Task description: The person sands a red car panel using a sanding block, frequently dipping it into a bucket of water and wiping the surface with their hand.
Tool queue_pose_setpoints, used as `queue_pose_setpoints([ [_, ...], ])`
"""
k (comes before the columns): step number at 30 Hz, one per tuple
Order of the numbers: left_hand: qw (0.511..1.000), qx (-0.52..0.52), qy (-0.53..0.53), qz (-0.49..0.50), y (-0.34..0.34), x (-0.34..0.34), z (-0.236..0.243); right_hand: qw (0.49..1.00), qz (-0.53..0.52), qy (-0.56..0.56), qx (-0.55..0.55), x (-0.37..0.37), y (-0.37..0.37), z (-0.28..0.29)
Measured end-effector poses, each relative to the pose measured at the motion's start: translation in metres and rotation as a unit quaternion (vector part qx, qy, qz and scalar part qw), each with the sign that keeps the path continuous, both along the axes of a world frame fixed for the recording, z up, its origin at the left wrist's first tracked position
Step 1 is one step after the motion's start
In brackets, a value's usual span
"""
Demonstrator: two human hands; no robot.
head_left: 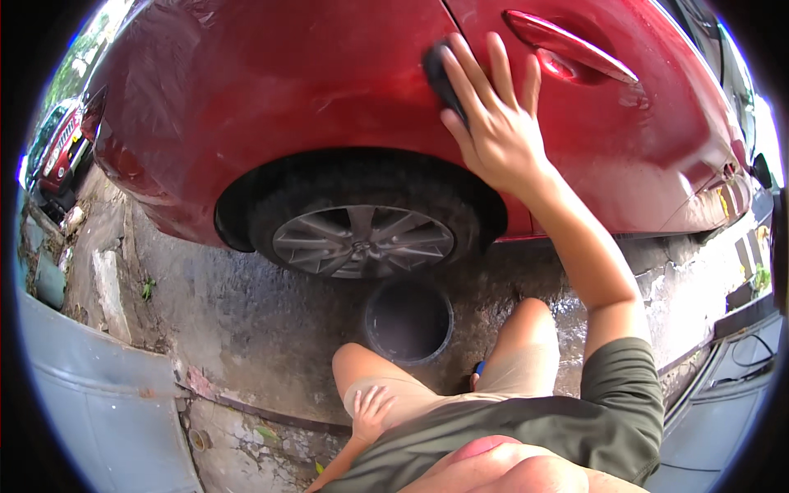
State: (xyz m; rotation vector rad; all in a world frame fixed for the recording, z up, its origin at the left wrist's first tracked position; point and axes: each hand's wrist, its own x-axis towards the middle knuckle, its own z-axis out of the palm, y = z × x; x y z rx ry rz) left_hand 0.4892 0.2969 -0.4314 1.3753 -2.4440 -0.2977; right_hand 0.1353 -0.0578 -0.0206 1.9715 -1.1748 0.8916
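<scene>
My right hand (500, 127) is stretched out to the red car (320, 90), its fingers spread. Under its thumb and index finger, a black sponge or pad (442, 80) is pressed against the body panel, by the door seam and left of the door handle (571, 45). The palm hides part of the pad, so its full shape cannot be made out. My left hand (371, 411) lies on my left thigh with its fingers apart and nothing in it.
Below the panel is the car's wheel (362, 238). A round dark bucket (408, 322) with greyish liquid stands between it and my knees on wet concrete (246, 329). Grey metal panels (99, 394) flank the lower left; another red vehicle (62, 156) is at far left.
</scene>
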Motion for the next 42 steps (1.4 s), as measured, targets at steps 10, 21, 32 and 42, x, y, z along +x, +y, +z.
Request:
queue_pose_setpoints([
  [10, 0.999, 0.012, 0.038, 0.009, -0.006, -0.006, 0.002, 0.979, 0.169, -0.117, 0.009, -0.005, 0.017, -0.017],
  [21, 0.878, 0.103, 0.384, 0.265, -0.082, -0.05, 0.054, 0.693, 0.144, -0.359, 0.608, 0.088, 0.129, -0.303],
  [32, 0.753, 0.341, 0.528, 0.197, -0.182, -0.056, 0.05, 0.604, 0.172, -0.342, 0.699, 0.06, 0.139, -0.302],
  [42, 0.72, 0.424, 0.521, 0.174, -0.189, -0.078, 0.034, 0.662, 0.162, -0.308, 0.663, 0.034, 0.147, -0.317],
])
